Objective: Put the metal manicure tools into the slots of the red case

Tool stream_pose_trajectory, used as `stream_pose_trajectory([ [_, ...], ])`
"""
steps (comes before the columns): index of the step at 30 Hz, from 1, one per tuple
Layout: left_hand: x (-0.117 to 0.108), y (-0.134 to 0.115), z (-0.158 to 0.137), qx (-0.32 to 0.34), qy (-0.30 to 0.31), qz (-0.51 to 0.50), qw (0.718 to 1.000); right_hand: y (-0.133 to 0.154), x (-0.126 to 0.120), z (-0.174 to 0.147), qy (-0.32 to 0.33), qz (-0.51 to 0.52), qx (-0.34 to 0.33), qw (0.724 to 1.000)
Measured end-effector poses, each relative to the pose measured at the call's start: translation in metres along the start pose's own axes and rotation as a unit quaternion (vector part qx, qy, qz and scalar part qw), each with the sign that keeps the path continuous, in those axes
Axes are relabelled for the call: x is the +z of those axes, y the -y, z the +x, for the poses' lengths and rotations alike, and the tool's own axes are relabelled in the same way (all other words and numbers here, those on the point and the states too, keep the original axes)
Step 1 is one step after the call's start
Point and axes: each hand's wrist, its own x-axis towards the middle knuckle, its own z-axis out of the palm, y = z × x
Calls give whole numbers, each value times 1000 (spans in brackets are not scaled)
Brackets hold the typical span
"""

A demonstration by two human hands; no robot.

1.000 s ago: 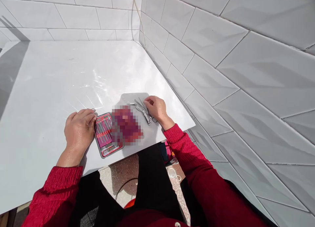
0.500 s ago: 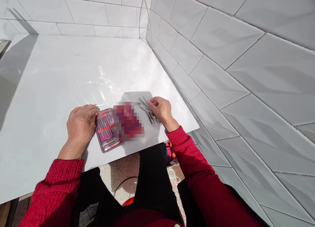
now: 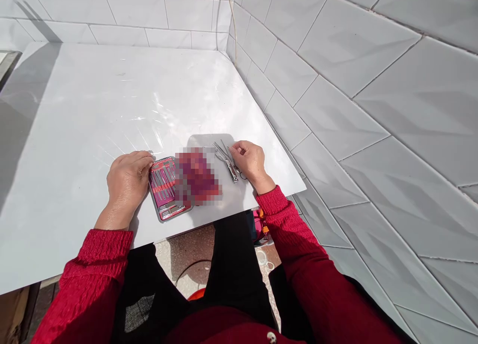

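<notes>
An opened manicure case [image 3: 163, 218] with rows of slim metal tools lies on the white table near its front edge. My left hand [image 3: 129, 182] is closed at its upper left corner, thumb and fingers gripping the rim. The right half of the case area is covered by a blurred patch [image 3: 198, 177]. To the right of that, a nail clipper [image 3: 232, 173] and several thin metal tools lie loosely together. Over them my right hand [image 3: 249, 162] is pinched, its fingertips at a thin tool's side; what they hold is hard to make out. A scissors-like loop [image 3: 243, 175] shows below that hand.
The white table [image 3: 82, 115] meets a tiled wall [image 3: 321, 110] on the right and another at the back. A thin cable [image 3: 233, 25] hangs in the corner. Below the front edge are my legs, a colourful bag [image 3: 260, 227] and a red-orange object [image 3: 196, 294].
The view has shifted slightly, so everything on the table appears a little higher and further right. Both hands keep nearly the same places by the case and the loose tools.
</notes>
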Motion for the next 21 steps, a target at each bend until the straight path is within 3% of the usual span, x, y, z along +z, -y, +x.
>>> stream_pose_trajectory([
  [13,1,-2,-1,-3,5,-5,1000,-1,1,-1,-6,15,-10,1000],
  [21,-2,-4,-2,-2,12,-3,1000,3,-2,1,74,23,-66,995],
])
